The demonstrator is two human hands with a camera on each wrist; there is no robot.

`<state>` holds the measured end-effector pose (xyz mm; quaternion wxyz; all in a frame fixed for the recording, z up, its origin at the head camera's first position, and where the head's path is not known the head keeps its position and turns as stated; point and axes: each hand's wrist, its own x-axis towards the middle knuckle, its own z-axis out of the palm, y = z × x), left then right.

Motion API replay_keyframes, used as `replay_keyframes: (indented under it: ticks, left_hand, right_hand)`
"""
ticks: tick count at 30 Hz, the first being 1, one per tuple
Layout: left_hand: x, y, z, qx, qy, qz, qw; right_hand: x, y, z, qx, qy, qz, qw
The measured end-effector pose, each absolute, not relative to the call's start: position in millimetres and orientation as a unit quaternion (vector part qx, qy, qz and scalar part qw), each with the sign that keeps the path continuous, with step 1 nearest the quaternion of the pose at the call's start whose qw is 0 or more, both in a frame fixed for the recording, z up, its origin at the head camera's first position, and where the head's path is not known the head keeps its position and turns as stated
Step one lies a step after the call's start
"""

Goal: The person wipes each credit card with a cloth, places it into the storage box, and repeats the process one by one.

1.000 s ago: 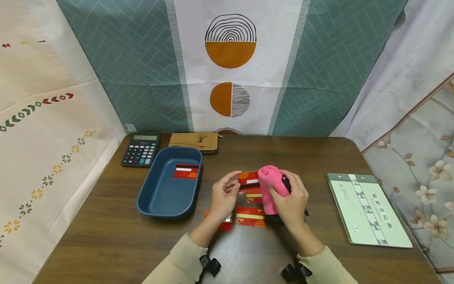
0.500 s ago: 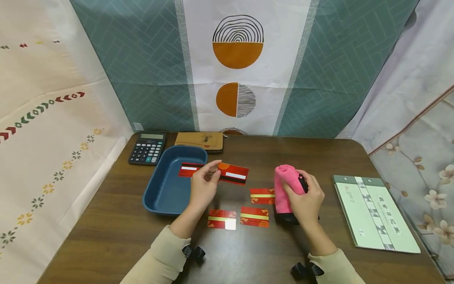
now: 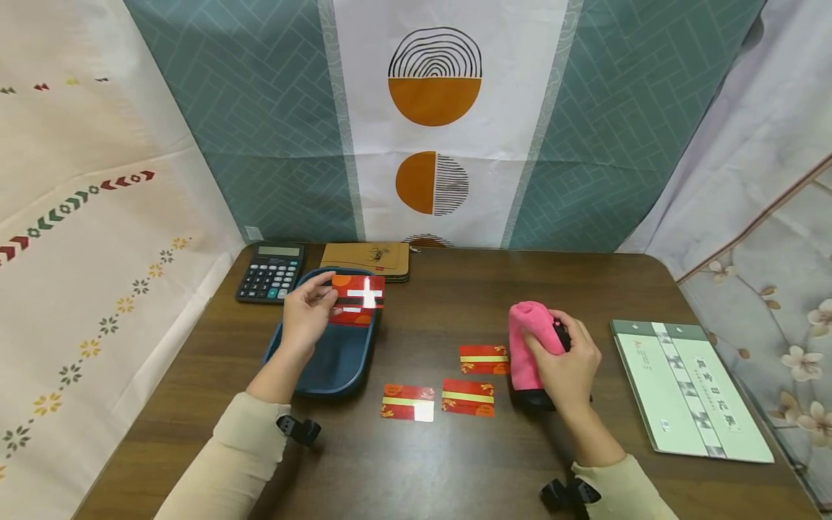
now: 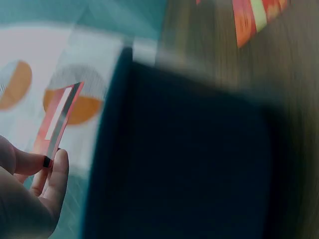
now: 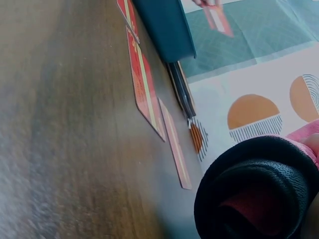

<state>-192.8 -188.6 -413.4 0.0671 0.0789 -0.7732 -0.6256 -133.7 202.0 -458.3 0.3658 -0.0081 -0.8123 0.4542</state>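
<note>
My left hand (image 3: 302,321) pinches a red bank-type card (image 3: 358,292), with a white strip and a dark stripe, by its left end above the blue tray (image 3: 328,368). The left wrist view shows thumb and fingers at one end of this card, beside the tray's dark, blurred wall. Another red card (image 3: 354,318) lies in the tray, partly covered by the held one. My right hand (image 3: 572,365) grips a pink cloth (image 3: 526,339) around a black, leathery roll (image 5: 259,174), whose hollow end faces the right wrist camera. Left of it, three red cards (image 3: 468,397) with yellow stripes lie on the table.
Behind the tray lie a black calculator (image 3: 269,271) and a tan wallet-like case (image 3: 364,258). A pale green notebook (image 3: 692,390) rests at the right of the wooden table (image 3: 422,469). Patterned cloths hang behind and at both sides.
My left hand has carried the red card leftward, away from the pink cloth, to over the tray. My right hand keeps its hold on the cloth and has shifted slightly right in view.
</note>
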Motion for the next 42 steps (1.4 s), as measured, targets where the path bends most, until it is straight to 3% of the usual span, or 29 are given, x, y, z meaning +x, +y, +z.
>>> replay_keyframes:
  ticks: [11,22,25,31,42]
  left_hand:
    - [-217.7,-222.3,-447.2,0.091,-0.837,-0.538,-0.031]
    - [-212.0,-218.2,-444.7,0.072,-0.922,-0.379,-0.032]
    - [-207.8,-210.7,-441.1,0.052,-0.929,-0.366,-0.010]
    - [-195.0,-172.3,-437.7,0.000,-0.910,-0.406,0.081]
    - [-174.9,-114.1,-434.4,-0.094,-0.898,-0.396,0.167]
  right_hand:
    - [-134.1,200.6,-455.8,-0.012,-0.823,0.454,0.340]
    - [-135.9,206.6,-457.2,-0.008,-0.826,0.444,0.348]
    - [-136.3,209.6,-457.2,-0.010,-0.827,0.440,0.351]
    - [-135.9,213.0,-457.2,-0.016,-0.831,0.439,0.342]
    - [-132.1,216.8,-456.9,-0.026,-0.835,0.438,0.333]
